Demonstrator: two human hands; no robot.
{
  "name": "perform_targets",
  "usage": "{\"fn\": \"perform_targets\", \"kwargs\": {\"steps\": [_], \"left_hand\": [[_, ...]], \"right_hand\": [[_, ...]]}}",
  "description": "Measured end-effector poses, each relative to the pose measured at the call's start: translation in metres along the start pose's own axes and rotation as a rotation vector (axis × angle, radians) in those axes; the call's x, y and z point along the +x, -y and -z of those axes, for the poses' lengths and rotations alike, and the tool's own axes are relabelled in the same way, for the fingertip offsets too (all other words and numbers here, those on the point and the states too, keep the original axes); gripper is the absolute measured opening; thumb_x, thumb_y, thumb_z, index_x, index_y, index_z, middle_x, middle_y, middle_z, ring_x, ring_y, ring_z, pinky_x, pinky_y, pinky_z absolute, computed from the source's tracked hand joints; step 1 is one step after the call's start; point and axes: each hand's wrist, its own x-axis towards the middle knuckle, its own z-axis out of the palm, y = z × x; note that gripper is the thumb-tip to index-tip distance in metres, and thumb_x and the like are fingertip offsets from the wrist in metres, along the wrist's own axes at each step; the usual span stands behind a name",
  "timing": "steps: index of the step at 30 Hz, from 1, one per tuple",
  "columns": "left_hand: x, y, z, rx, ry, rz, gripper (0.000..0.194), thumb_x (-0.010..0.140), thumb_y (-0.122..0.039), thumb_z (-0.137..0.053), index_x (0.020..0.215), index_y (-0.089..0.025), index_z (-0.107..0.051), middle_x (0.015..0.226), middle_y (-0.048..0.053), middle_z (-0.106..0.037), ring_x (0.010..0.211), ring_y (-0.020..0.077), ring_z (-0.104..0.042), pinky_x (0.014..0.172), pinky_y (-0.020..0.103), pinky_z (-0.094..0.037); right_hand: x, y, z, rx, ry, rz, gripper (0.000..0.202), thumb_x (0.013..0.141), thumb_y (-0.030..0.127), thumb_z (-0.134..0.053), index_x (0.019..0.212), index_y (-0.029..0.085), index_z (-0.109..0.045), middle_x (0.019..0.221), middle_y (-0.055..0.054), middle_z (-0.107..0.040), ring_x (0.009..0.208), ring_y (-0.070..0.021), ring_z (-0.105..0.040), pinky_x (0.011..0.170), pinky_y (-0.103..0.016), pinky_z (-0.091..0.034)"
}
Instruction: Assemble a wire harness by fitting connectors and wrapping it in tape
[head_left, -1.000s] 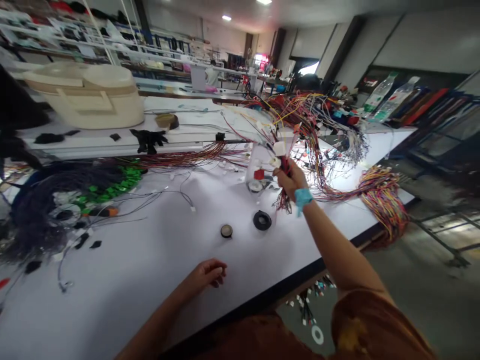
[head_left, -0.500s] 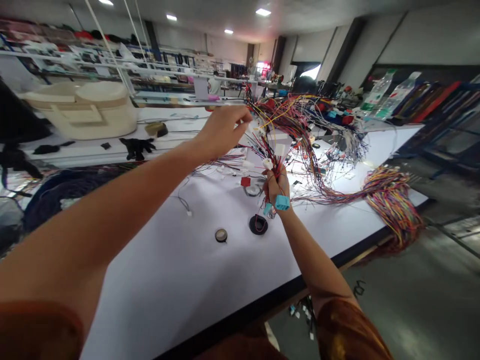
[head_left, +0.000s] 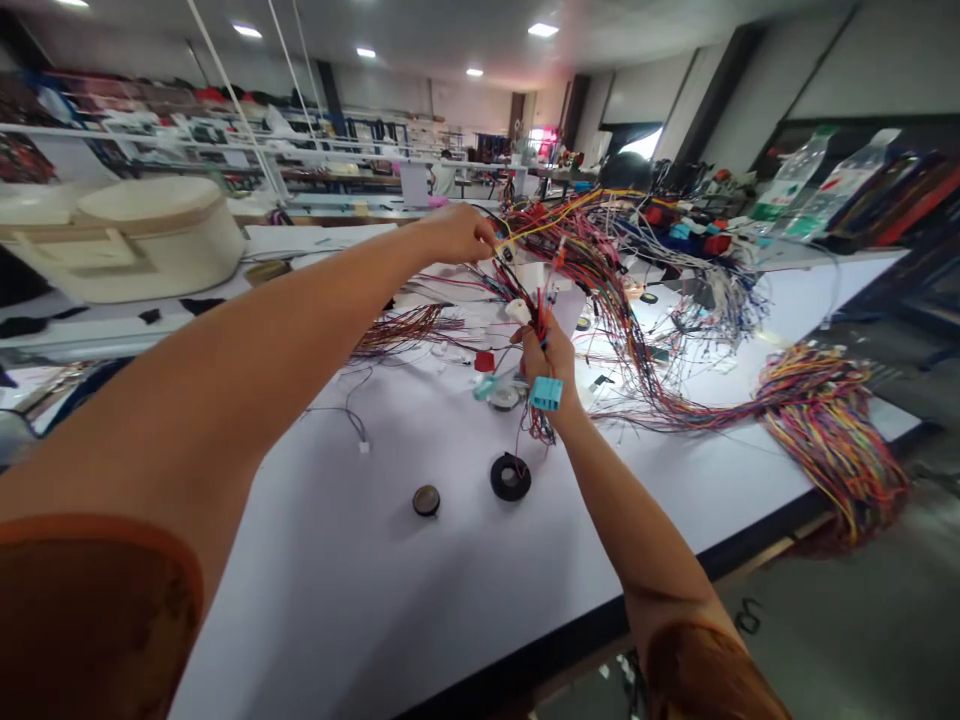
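Observation:
My right hand (head_left: 553,362) is closed around a bundle of thin wires (head_left: 541,312), mostly red and black. A white connector (head_left: 517,311) sits at the bundle beside my thumb. Against my wrist hangs a light blue connector (head_left: 546,393), and loose wire ends dangle below the hand. Farther out, my left hand (head_left: 459,236) is pinched at the fingertips on a yellow wire (head_left: 517,236), among dark wires. Behind both hands lies a large heap of multicoloured wires (head_left: 600,260). The exact grip of the left fingertips is partly hidden.
On the white table (head_left: 360,600) lie a black tape roll (head_left: 511,478), a smaller brown roll (head_left: 426,501) and a red connector (head_left: 484,361). A thick wire bundle (head_left: 832,430) hangs over the right edge. A cream case (head_left: 135,240) and plastic bottles (head_left: 799,180) stand farther back.
My left hand has gone from loosely curled beside the wires to a pinch at the yellow wire. The camera view has shifted; my right hand still holds the bundle.

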Motion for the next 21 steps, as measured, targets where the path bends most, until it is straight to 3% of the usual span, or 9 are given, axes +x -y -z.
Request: {"fn": "perform_targets", "kwargs": {"steps": [4,7,9,13,17,21], "left_hand": [[0.004,-0.002,-0.002,-0.038,-0.025,-0.033,0.036,0.078,-0.014,-0.062,0.112,-0.016,-0.073,0.067,0.0,-0.059,0.069,0.0126,-0.046,0.069,0.027,-0.034],[0.005,-0.003,0.002,-0.234,0.002,-0.009,0.042,0.083,-0.014,-0.064,0.124,-0.013,-0.064,0.075,0.0,-0.065,0.07,0.0109,-0.048,0.071,0.027,-0.037],[0.006,-0.002,0.006,-0.201,-0.077,0.013,0.043,0.085,-0.019,-0.067,0.127,-0.015,-0.061,0.082,0.0,-0.068,0.072,0.0104,-0.047,0.074,0.029,-0.039],[0.008,0.003,0.011,0.052,-0.276,0.028,0.031,0.079,-0.024,-0.075,0.109,-0.019,-0.07,0.092,-0.002,-0.071,0.077,0.0112,-0.044,0.081,0.031,-0.038],[0.011,0.008,0.013,0.045,-0.144,0.068,0.011,0.079,-0.027,-0.075,0.087,-0.02,-0.074,0.066,-0.004,-0.063,0.07,0.0105,-0.038,0.072,0.029,-0.037],[0.013,0.019,0.021,-0.051,-0.249,0.109,0.022,0.09,-0.036,-0.064,0.1,-0.018,-0.07,0.065,-0.005,-0.061,0.071,0.0105,-0.034,0.072,0.029,-0.035]], "right_hand": [[0.013,0.003,-0.01,-0.014,0.05,0.027,0.034,0.092,0.039,-0.047,0.117,0.02,-0.059,0.076,-0.002,-0.063,0.064,-0.0144,-0.056,0.056,-0.026,-0.043],[0.022,0.007,-0.011,0.045,0.068,0.008,0.026,0.093,0.04,-0.047,0.103,0.02,-0.06,0.075,-0.002,-0.062,0.064,-0.0136,-0.056,0.055,-0.025,-0.043],[0.025,0.01,-0.009,0.083,0.092,-0.007,0.02,0.092,0.038,-0.049,0.091,0.021,-0.058,0.072,-0.001,-0.061,0.063,-0.0127,-0.055,0.053,-0.024,-0.042],[0.021,0.015,-0.005,0.144,0.081,-0.058,0.022,0.092,0.038,-0.05,0.077,0.022,-0.053,0.07,0.0,-0.059,0.054,-0.01,-0.049,0.047,-0.023,-0.039],[0.015,0.02,-0.004,0.196,0.082,-0.136,0.022,0.089,0.039,-0.053,0.077,0.021,-0.052,0.066,0.001,-0.056,0.044,-0.0072,-0.041,0.039,-0.022,-0.032],[0.014,0.025,0.0,0.239,0.064,-0.169,0.026,0.09,0.046,-0.053,0.082,0.022,-0.053,0.064,0.003,-0.053,0.04,-0.0058,-0.037,0.035,-0.021,-0.029]]}}
